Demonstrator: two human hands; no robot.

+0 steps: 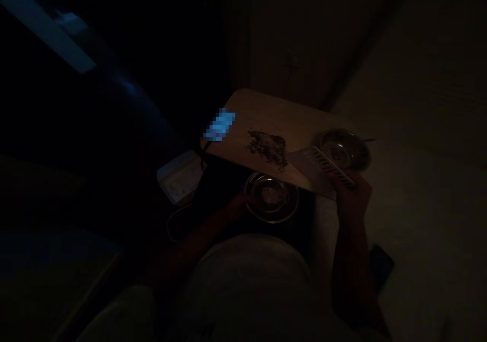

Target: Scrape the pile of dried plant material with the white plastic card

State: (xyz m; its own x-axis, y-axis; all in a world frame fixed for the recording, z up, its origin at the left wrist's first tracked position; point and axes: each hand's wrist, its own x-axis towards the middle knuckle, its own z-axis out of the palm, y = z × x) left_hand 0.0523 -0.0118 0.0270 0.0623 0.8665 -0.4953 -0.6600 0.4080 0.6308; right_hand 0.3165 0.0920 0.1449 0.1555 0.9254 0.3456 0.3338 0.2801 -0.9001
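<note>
The scene is very dark. My left hand [239,203] grips the rim of a steel bowl [271,198] held just below the near edge of a small wooden table [266,116]. My right hand [352,192] is closed on a flat ridged scraper-like tool [321,163] whose end rests on the table. A heap of small dark grains [268,146] lies on the table just left of that tool.
A second steel bowl [344,149] stands at the table's right end. A lit phone screen [220,124] lies on the table's left end. A white box [180,177] with a cable sits below left. A dark phone [380,268] lies by my right forearm.
</note>
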